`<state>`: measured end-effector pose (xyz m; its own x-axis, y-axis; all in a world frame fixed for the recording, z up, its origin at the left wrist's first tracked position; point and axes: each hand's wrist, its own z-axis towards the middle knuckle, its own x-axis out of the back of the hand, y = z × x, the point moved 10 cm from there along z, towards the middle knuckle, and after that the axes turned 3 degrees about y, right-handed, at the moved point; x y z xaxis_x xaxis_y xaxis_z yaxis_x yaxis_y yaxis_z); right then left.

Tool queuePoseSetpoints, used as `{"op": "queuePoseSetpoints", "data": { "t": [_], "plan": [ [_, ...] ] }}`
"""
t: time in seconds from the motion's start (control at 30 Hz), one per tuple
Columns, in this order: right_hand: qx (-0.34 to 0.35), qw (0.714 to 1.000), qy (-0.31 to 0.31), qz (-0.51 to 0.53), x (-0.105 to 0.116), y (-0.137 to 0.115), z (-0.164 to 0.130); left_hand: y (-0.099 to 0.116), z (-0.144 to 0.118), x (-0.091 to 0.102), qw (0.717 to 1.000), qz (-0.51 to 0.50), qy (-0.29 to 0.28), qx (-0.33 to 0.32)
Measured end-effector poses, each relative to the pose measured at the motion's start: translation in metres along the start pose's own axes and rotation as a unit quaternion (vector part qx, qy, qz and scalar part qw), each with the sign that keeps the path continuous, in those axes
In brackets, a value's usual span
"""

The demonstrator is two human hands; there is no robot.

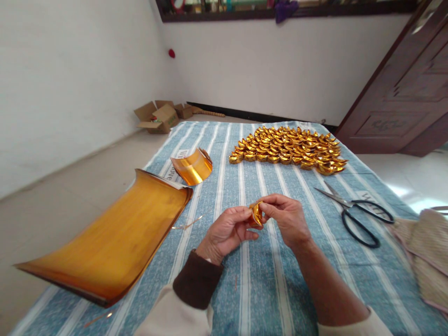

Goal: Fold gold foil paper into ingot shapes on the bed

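Note:
Between my two hands, above the middle of the table, is a small folded gold foil paper ingot (256, 215). My left hand (229, 228) pinches its left side between thumb and fingers. On its upper right edge, the thumb and fingertips of my right hand (287, 217) are closed. Farther back on the table, a dense group of similar gold paper ingots (287, 147) stands in rows. To the left lie a stack of large gold foil sheets (122, 228), curling at the ends, and a smaller curved piece of gold foil paper (193, 167).
Black-handled scissors (350, 205) lie with blades apart to the right of my hands. A beige woven cloth (425, 252) is at the right edge. Thin foil scraps (189, 224) rest on the striped tablecloth (224, 186). Cardboard boxes (157, 119) sit on the floor behind.

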<state>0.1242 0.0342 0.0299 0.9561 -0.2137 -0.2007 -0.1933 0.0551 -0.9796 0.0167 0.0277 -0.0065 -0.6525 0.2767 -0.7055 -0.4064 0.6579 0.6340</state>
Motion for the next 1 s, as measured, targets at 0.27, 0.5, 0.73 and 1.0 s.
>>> {"op": "queuePoseSetpoints", "data": {
  "t": [0.27,0.5,0.73,1.0],
  "plan": [
    [0.004,1.0,0.018,0.0,0.002,0.001,0.0,-0.001,0.0,0.0,1.0,0.005,-0.001,-0.001],
    [0.016,0.999,0.019,-0.023,0.001,0.001,-0.001,-0.002,0.001,-0.002,1.0,-0.01,-0.023,0.001],
    [0.052,0.998,0.037,-0.028,0.006,-0.003,-0.001,0.002,0.0,-0.001,0.999,-0.039,-0.018,-0.012],
    [0.327,0.918,-0.016,-0.226,-0.018,-0.052,-0.031,0.02,0.001,0.012,0.991,-0.074,0.041,-0.108]
  ]
}}
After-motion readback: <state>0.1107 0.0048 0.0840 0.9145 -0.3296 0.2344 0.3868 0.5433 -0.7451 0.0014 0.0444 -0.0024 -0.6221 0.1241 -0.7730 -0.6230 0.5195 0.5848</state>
